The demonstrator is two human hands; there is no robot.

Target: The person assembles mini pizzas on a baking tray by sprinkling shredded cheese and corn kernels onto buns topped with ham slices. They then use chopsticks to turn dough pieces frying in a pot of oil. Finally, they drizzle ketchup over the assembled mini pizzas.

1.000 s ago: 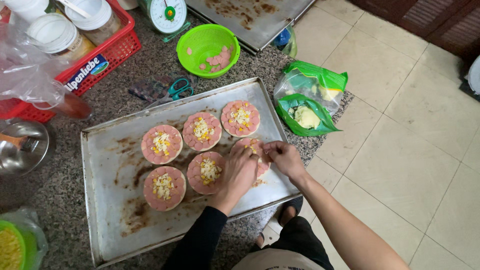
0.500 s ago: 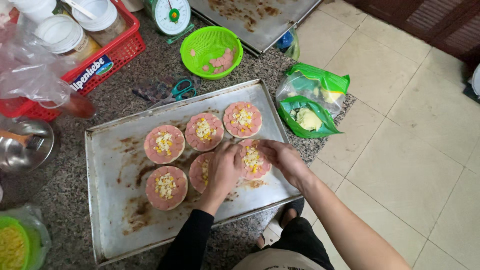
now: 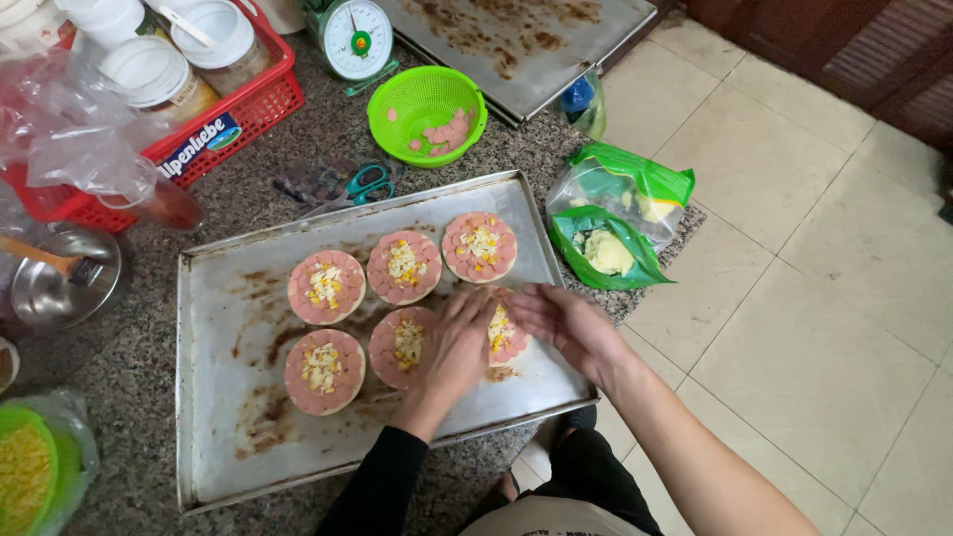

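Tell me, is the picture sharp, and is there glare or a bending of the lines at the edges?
Head view: soft, even light with weak shadows; the tray gives only a dull sheen, no hard glare. The left hand and right hand look slightly soft, while the small pizzas are fairly clear. The wide lens bends the floor tiles and tray edges toward the corners.

granite counter [image 3: 149,467], baking tray [image 3: 213,437], green colander [image 3: 402,124]
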